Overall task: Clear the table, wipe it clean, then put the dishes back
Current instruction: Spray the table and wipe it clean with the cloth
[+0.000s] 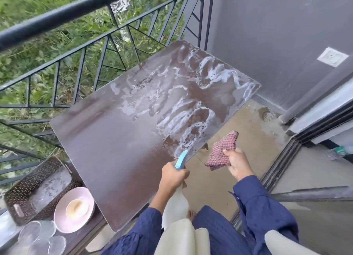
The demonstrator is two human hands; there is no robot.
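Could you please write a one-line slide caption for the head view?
Left hand holds a spray bottle at the foam-streaked table; right hand grips a checked cloth.

We're out on a home balcony: black metal railing [76,12], greenery [28,4] beyond, floor drain [268,116], sliding-door track [286,151].

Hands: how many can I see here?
2. The left hand grips a spray bottle at the table edge; the right hand holds a red checked cloth just off it. None seem hidden.
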